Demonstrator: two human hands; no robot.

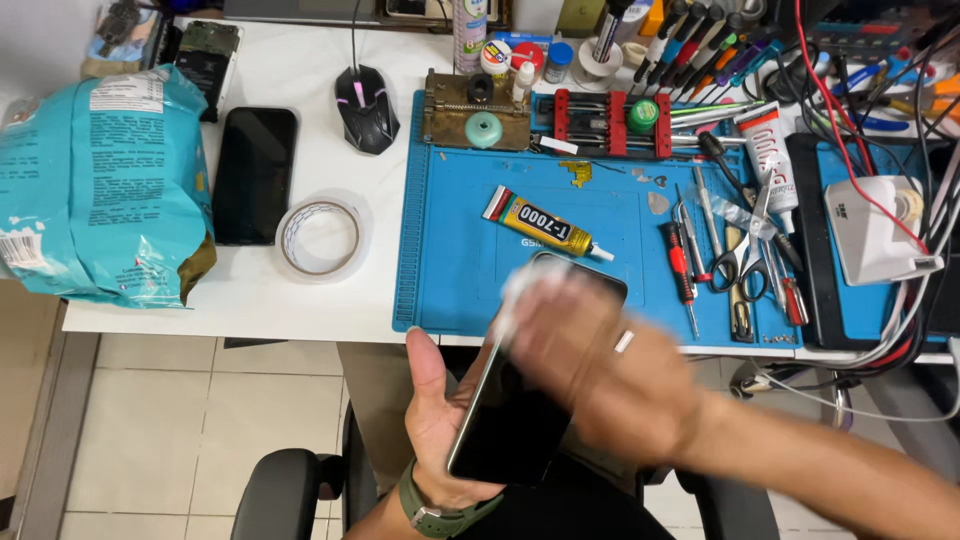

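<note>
My left hand [437,415] cradles a black smartphone [508,425] from below, screen up, over my lap at the desk's front edge. My right hand [600,365], blurred with motion, presses a small white wipe [522,287] against the phone's upper screen. A ring shows on one right finger. A green watch strap sits on my left wrist.
A blue work mat [450,240] holds a yellow-and-black glue tube [540,223], screwdrivers, tweezers and scissors [742,262]. A second phone [254,173], a tape roll [320,238], a mouse [366,108] and a teal bag [100,190] lie on the white desk. Cables crowd the right.
</note>
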